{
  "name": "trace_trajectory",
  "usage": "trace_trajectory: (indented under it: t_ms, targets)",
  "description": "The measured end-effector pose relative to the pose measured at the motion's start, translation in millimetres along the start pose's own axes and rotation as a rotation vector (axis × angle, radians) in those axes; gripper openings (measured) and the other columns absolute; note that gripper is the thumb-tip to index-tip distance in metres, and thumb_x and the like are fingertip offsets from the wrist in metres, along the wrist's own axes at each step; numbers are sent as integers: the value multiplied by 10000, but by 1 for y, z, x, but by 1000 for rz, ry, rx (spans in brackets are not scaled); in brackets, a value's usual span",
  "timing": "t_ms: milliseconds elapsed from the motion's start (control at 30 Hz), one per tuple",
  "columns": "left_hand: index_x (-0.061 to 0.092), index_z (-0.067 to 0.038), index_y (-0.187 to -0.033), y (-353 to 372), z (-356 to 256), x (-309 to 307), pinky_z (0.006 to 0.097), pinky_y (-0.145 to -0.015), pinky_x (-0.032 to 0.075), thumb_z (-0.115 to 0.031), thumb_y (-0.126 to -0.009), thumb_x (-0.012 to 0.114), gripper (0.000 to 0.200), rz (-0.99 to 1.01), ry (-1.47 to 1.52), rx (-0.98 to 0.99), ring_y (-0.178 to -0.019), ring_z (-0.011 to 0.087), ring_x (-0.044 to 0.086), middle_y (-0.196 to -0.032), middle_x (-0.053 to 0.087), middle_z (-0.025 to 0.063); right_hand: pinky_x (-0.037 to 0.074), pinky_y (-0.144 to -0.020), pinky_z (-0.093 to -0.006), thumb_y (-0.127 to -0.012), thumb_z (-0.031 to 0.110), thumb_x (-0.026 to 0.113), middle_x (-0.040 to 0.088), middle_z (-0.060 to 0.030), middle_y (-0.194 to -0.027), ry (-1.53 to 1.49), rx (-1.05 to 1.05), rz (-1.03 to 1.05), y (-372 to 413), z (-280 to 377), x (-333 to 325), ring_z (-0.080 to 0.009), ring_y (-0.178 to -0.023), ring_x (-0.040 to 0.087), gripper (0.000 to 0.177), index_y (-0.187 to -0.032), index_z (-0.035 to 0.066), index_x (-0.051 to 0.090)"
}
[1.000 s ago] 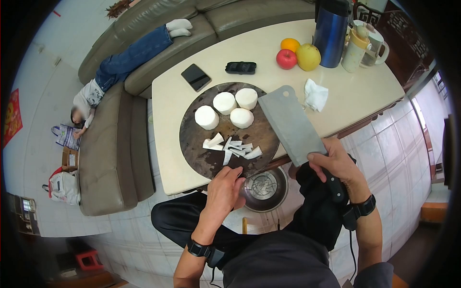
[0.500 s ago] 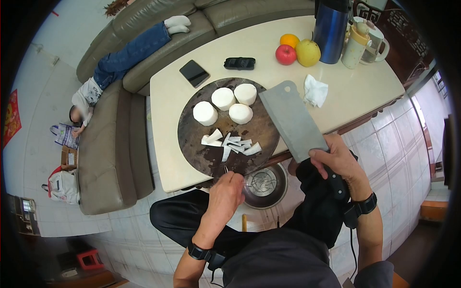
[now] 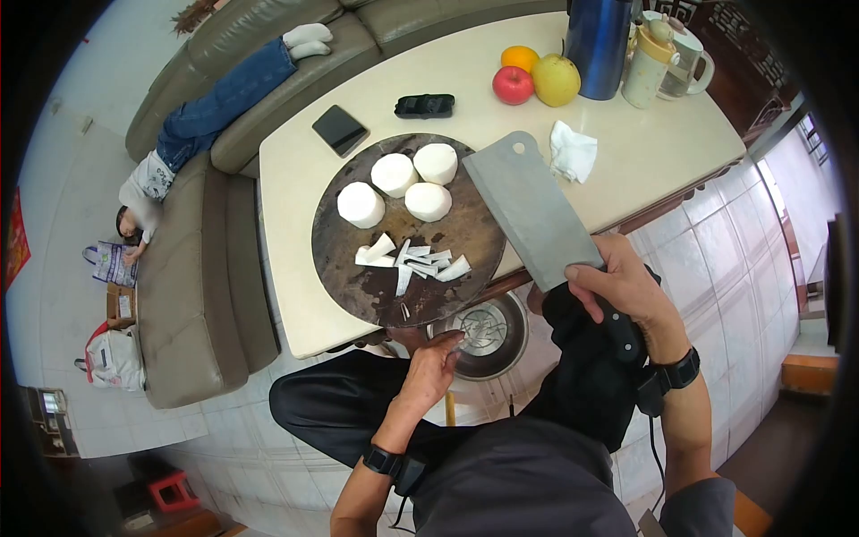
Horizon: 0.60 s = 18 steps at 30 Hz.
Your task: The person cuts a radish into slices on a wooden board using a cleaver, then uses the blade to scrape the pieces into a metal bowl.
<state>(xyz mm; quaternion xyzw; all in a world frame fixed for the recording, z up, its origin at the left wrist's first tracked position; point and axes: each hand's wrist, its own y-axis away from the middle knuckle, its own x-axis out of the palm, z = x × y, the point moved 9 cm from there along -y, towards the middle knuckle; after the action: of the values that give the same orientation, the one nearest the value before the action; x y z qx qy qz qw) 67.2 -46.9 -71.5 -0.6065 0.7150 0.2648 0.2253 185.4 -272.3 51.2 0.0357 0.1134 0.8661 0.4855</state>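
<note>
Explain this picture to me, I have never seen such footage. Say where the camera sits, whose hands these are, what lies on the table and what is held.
There is no machine here. A person wears one camera on the head, and its wide, curved lens looks down at their own two hands. The right hand grips a cleaver above the table. The left hand, open, reaches beside a metal bowl below the table's edge. On the table lies a round chopping board with four white vegetable chunks and cut strips. Behind it are a phone, an apple and a blue flask.
</note>
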Motion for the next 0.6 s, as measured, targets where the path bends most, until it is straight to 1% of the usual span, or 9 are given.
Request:
trace_trajectory:
  t_ms: [67, 100, 167, 200, 267, 400, 467, 500, 600]
  targets:
    - [667, 12, -1124, 0, -2, -1, 353, -812, 542, 82, -856, 587, 288, -47, -15, 62, -936, 326, 687, -1054, 691, 194, 355, -429, -234, -871, 107, 580, 539, -10, -560, 0, 3, -2, 0, -1, -1, -84, -421, 512, 209, -687, 15, 543]
    - [667, 12, -1124, 0, -2, -1, 353, -812, 542, 82, -856, 587, 288, -46, -14, 61, -936, 326, 687, -1054, 691, 194, 354, -429, -233, -873, 108, 582, 539, -8, -558, 4, 0, 0, 0, -1, -1, -84, -420, 512, 208, -690, 16, 544]
    - [689, -3, -1046, -1, 6, -1, 403, -803, 538, 83, -829, 593, 253, -19, 26, -34, -925, 366, 673, -1014, 686, 191, 353, -429, -231, -874, 108, 584, 540, -7, -555, 8, -3, 1, 0, -2, -2, -83, -419, 512, 206, -693, 17, 545]
    - [689, -3, -1046, -2, 4, -2, 403, -803, 538, 83, -829, 593, 253, -18, 25, -34, -925, 366, 673, -1014, 686, 191, 353, -429, -231, -875, 107, 585, 541, -7, -555, 6, -1, -2, 0, -2, -2, -82, -417, 511, 202, -699, 15, 547]
    - [695, -7, -984, -3, -4, -11, 395, -762, 541, 70, -832, 611, 190, -82, 96, -44, -859, 353, 677, -945, 686, 183, 352, -429, -231, -877, 106, 585, 542, -6, -554, 2, 0, -3, 0, -2, -2, -81, -415, 509, 198, -705, 13, 550]
    - [687, -3, -957, -4, -23, -22, 374, -726, 540, 50, -822, 653, 149, -103, 45, -19, -834, 330, 672, -938, 680, 159, 364, -429, -233, -877, 98, 581, 544, -7, -556, 8, 0, 0, 0, -1, -2, -82, -413, 510, 186, -720, 4, 554]
    - [686, 3, -940, 6, -60, -44, 366, -714, 540, 34, -787, 711, 158, -274, -46, 292, -823, 324, 665, -943, 674, 143, 370, -431, -234, -878, 96, 579, 545, -7, -558, 9, -13, 15, 0, 1, 0, -83, -413, 511, 184, -722, 1, 554]
    - [686, 3, -940, 6, -65, -51, 366, -714, 540, 34, -787, 711, 158, -280, -56, 291, -823, 324, 665, -943, 674, 143, 381, -434, -235, -877, 91, 577, 546, -7, -559, 6, 0, 4, 0, 0, -1, -85, -413, 512, 178, -726, -1, 552]
    - [688, 16, -970, 18, -81, -88, 372, -709, 539, 24, -741, 769, 243, -583, -251, 374, -820, 313, 649, -955, 664, 135, 397, -439, -234, -875, 83, 576, 547, -8, -561, -14, 1, -4, 0, -1, -2, -88, -412, 514, 165, -737, -5, 551]
